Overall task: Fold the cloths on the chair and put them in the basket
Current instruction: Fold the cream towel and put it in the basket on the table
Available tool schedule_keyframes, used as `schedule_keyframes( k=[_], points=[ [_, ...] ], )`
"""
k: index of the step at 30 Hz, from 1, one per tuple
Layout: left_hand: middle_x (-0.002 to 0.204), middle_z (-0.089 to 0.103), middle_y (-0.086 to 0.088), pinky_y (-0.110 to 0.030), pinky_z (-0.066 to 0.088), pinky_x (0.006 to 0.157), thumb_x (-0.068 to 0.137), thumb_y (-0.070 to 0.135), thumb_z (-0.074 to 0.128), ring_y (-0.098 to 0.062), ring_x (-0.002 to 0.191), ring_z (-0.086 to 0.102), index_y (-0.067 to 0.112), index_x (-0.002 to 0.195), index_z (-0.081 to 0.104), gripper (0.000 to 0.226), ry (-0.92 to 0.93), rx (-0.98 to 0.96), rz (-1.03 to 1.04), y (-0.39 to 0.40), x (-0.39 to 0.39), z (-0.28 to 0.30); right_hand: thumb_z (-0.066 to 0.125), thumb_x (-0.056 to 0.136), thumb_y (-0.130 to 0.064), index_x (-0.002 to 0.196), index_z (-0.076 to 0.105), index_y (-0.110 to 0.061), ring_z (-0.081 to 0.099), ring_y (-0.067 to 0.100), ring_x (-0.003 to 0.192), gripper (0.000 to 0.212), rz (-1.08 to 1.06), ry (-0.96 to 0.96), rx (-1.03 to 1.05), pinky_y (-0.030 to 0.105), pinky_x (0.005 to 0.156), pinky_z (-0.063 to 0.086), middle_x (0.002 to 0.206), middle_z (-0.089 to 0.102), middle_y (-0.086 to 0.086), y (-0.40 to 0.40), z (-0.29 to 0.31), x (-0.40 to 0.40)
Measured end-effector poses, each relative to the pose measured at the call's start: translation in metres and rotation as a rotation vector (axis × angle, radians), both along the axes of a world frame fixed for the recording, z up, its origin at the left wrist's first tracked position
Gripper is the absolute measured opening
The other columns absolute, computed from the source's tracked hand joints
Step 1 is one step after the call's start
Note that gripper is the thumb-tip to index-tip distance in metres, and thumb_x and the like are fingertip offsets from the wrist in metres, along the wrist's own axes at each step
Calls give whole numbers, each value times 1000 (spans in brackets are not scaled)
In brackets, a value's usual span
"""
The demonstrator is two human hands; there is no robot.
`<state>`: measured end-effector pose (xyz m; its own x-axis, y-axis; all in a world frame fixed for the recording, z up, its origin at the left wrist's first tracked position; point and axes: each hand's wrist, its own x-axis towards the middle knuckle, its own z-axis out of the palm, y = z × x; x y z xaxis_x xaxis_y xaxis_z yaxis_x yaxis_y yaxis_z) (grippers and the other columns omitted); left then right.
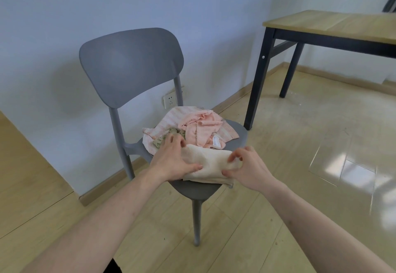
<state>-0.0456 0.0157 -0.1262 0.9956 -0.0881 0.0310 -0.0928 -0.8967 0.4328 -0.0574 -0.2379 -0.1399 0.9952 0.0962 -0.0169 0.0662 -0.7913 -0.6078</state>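
A grey chair point(132, 67) stands against the wall with cloths heaped on its seat. A cream cloth point(211, 161), folded into a thick pad, lies at the front of the seat. My left hand point(173, 161) grips its left end, thumb on top. My right hand point(246, 165) pinches its right end between thumb and curled fingers. Behind it lie a crumpled pink cloth point(203, 125), a pale pink-and-white cloth point(171, 118) and a bit of green cloth point(165, 138). No basket is in view.
A wooden table with black legs point(334, 26) stands to the right of the chair. A wall socket point(170, 99) sits behind the chair's backrest post. Pale wooden floor point(300, 144) spreads around the chair.
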Motion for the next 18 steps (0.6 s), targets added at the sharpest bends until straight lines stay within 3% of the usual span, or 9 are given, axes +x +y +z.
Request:
schedule_keyframes(
  k=[3,6,11,15,18],
  points=[
    [139,31,11,-38,31,115,59,72,80,-16,135,27,35,142,37,100,71,-22,-103,4,4,-1,90,72,-40,140,49,-28,54,15,120,80,54,24,-6,32,97,49,138,45,-8,-3,5,3],
    [138,43,14,-40,31,114,58,77,78,-16,133,33,46,141,43,95,138,38,-181,5,10,-1,86,78,-31,150,47,-31,51,15,130,82,161,85,30,27,100,42,141,54,-7,-4,8,7],
    [126,59,21,-32,49,101,58,63,90,-6,115,56,43,133,52,86,210,-165,-166,4,11,-2,90,73,-35,136,54,-35,59,10,113,73,140,230,98,31,95,53,121,60,-17,-8,3,21],
    [102,75,19,-16,52,82,64,41,97,7,94,67,37,111,71,55,314,-325,-169,3,8,2,91,72,-37,123,55,-30,61,9,105,63,116,287,146,36,92,58,117,62,-11,-14,0,24],
    [97,78,17,-20,54,80,66,31,98,4,91,71,30,103,77,43,347,-423,-183,2,9,3,90,75,-30,114,55,-27,63,16,102,52,132,283,192,37,88,57,112,65,-4,-16,1,22]
  ],
)
